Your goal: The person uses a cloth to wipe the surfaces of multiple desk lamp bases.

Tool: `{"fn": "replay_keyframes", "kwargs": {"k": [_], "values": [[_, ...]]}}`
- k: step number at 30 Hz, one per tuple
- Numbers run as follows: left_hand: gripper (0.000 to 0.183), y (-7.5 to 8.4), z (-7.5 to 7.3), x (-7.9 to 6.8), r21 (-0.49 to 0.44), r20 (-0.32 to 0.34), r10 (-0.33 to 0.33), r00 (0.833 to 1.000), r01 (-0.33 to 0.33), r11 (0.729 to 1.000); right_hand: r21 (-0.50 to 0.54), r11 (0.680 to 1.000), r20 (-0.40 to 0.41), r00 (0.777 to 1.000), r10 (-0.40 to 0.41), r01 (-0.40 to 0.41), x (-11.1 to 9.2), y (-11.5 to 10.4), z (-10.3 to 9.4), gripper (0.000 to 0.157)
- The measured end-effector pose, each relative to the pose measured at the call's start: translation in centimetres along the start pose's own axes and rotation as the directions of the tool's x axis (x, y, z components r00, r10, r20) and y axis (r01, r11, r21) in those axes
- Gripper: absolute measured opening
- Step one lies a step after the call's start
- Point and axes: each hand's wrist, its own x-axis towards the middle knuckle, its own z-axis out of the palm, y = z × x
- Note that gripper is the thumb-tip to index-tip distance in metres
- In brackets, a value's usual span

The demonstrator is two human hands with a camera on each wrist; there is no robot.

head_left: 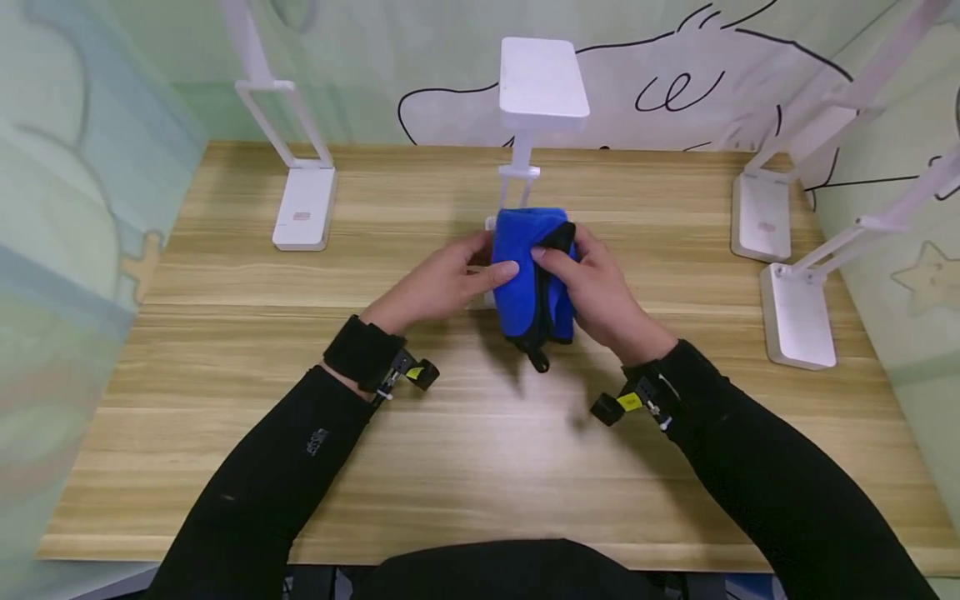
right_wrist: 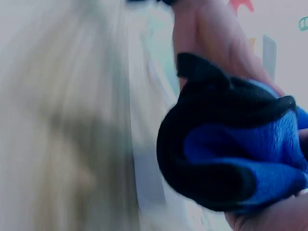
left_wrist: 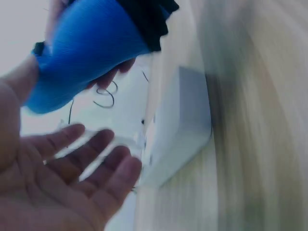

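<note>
A folded blue cloth (head_left: pixel 517 287) with black edging and a small black loop at its lower end is held up over the table. My right hand (head_left: pixel 600 287) grips it from the right side, thumb on the front and fingers behind. In the right wrist view the rolled end of the cloth (right_wrist: pixel 216 178) shows blue layers inside a black border. My left hand (head_left: pixel 450 279) is at its left side, thumb against the fabric. The left wrist view shows the fingers (left_wrist: pixel 103 163) of that hand spread and loosely extended below the cloth.
Directly behind the cloth stands a white lamp (head_left: pixel 543 79), its base partly hidden. Another white lamp (head_left: pixel 303 208) is at the back left, and two more white lamp bases (head_left: pixel 798 317) stand along the right edge. The wooden table (head_left: pixel 480 483) meets patterned walls at the back and sides.
</note>
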Motion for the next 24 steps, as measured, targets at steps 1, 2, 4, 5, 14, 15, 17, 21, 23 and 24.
{"fn": "replay_keyframes", "kwargs": {"k": [1, 2, 4, 5, 14, 15, 17, 21, 23, 24], "values": [[0.065, 0.1, 0.2, -0.1, -0.056, 0.015, 0.009, 1.000, -0.008, 0.998, 0.017, 1.000, 0.029, 1.000, 0.005, -0.006, -0.2, 0.0, 0.6, 0.048], [0.063, 0.0, 0.3, -0.1, -0.099, 0.021, 0.017, 1.000, -0.015, 0.995, 0.014, 1.000, 0.044, 0.999, 0.008, -0.009, -0.4, -0.1, 1.2, 0.045], [0.062, 0.0, 0.7, -0.2, -0.169, 0.017, 0.020, 1.000, -0.017, 0.985, -0.041, 0.999, 0.049, 0.999, 0.013, -0.011, -0.5, 0.1, 2.1, 0.042], [0.062, 0.0, 0.9, -0.3, -0.195, 0.006, 0.016, 1.000, -0.015, 0.981, -0.076, 0.997, 0.039, 0.999, 0.012, -0.009, -0.6, 0.2, 2.4, 0.041], [0.055, 1.1, 2.6, -1.0, 0.012, -0.392, -0.122, 0.912, 0.138, 0.990, -0.140, 0.990, -0.047, 0.999, 0.012, -0.018, -0.7, 1.0, 3.6, 0.034], [0.051, 1.2, 2.7, -1.0, 0.073, -0.428, -0.096, 0.898, 0.140, 0.987, -0.121, 0.992, -0.018, 1.000, 0.019, -0.021, -0.9, 1.0, 3.6, 0.035], [0.045, 1.4, 2.8, -1.1, 0.205, -0.473, -0.043, 0.880, 0.157, 0.966, -0.051, 0.998, 0.063, 0.998, 0.028, -0.025, -1.2, 1.0, 3.8, 0.037], [0.058, 1.7, 2.6, -1.4, 0.380, -0.414, -0.025, 0.910, 0.198, 0.904, -0.035, 0.999, 0.166, 0.986, 0.020, -0.015, -1.5, 0.8, 4.0, 0.040], [0.075, 1.8, 2.6, -1.5, 0.411, -0.334, -0.038, 0.942, 0.182, 0.894, -0.094, 0.995, 0.177, 0.984, 0.003, 0.014, -1.4, 0.7, 4.1, 0.035], [0.084, 1.8, 2.5, -1.5, 0.417, -0.296, -0.046, 0.954, 0.173, 0.892, -0.129, 0.991, 0.186, 0.982, -0.001, 0.026, -1.3, 0.6, 4.0, 0.036]]}}
